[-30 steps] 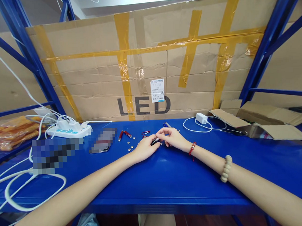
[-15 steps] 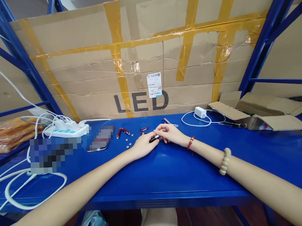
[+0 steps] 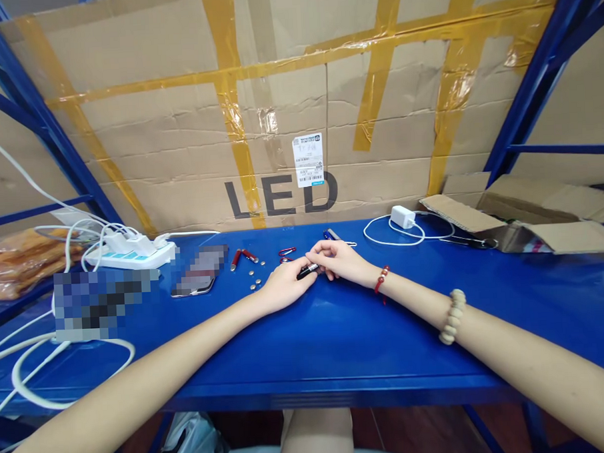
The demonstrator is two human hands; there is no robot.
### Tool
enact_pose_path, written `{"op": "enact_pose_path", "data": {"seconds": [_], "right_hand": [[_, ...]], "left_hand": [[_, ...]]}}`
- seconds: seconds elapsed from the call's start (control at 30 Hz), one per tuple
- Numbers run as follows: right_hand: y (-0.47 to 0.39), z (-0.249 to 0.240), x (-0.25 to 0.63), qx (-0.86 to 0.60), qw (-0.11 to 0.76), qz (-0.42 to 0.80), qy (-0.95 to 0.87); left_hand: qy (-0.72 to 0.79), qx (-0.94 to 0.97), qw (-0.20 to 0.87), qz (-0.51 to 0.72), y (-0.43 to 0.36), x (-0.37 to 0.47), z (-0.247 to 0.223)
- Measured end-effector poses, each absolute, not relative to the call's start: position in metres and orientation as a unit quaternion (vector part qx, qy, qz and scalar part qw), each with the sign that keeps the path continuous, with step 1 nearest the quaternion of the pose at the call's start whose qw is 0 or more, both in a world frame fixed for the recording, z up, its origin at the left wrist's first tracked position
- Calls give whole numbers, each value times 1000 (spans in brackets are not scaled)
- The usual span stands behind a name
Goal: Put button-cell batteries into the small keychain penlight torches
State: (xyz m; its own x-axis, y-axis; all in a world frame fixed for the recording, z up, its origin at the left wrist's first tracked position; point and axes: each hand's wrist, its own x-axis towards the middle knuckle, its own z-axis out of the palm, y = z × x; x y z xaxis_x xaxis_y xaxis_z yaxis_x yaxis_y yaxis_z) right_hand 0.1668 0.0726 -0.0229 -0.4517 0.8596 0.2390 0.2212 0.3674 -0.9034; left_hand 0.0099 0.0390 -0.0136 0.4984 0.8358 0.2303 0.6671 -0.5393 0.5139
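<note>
My left hand (image 3: 284, 284) rests on the blue table with its fingers closed around a small black tube (image 3: 306, 272) with a silvery end, like a mini flashlight. Against that end, my right hand (image 3: 336, 260) pinches with thumb and fingers; what lies between its fingertips is mostly hidden. Just behind my hands lie red carabiner clips (image 3: 287, 252). To the left are red tubes (image 3: 236, 259) with silver ends, and several button cells (image 3: 258, 282) are scattered beside my left hand. Behind my right hand lies a blue and silver tube (image 3: 331, 235).
A phone (image 3: 198, 271) lies left of the button cells. Beyond it are a white power strip (image 3: 133, 255) and loose white cables. A white charger (image 3: 402, 217) and an open cardboard box (image 3: 541, 209) stand at right. A tall cardboard sheet (image 3: 179, 158) closes off the back.
The camera view has shifted slightly, so the table sits a little higher. Both hands stay together at the black tube, with only slight finger movement.
</note>
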Motion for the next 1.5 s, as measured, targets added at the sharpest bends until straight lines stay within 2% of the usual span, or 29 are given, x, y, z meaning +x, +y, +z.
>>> {"op": "enact_pose_path", "data": {"seconds": [0.4,1.5], "right_hand": [[72,-23,168,-357,358,398,-765],[72,-23,168,-350,351,378,-782]], "left_hand": [[457,863,100,192,37,10,-17],[453,865,97,192,37,10,-18]]}}
